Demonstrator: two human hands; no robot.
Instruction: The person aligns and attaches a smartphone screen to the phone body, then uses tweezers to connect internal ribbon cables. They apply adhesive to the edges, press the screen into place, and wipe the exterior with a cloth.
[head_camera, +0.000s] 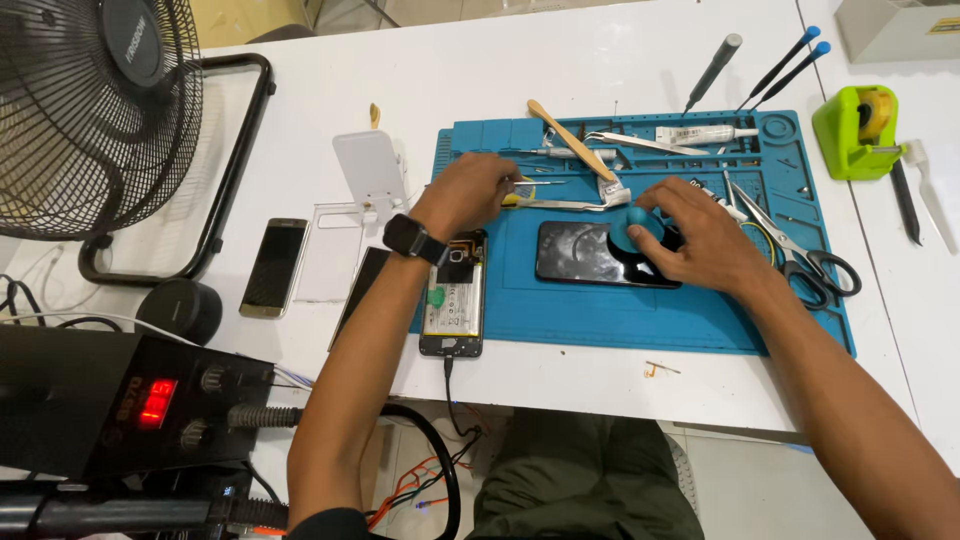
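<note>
My right hand (700, 236) grips a blue suction cup (636, 228) pressed on a black phone screen panel (583, 254) lying on the blue repair mat (620, 315). My left hand (468, 192), with a black watch on the wrist, reaches to the tools at the mat's upper left and pinches a thin metal tool (540, 181). Below that wrist lies an opened phone body (455, 297) showing its battery, half on the mat's left edge, with a cable plugged in.
Tweezers (640, 142), a wooden spudger (570, 138), scissors (800, 248) and a tube lie on the mat. Screwdrivers (790, 62) and a green tape dispenser (858, 130) sit beyond. Left: a gold phone (274, 266), white stand (371, 172), fan (95, 110), rework station (110, 405).
</note>
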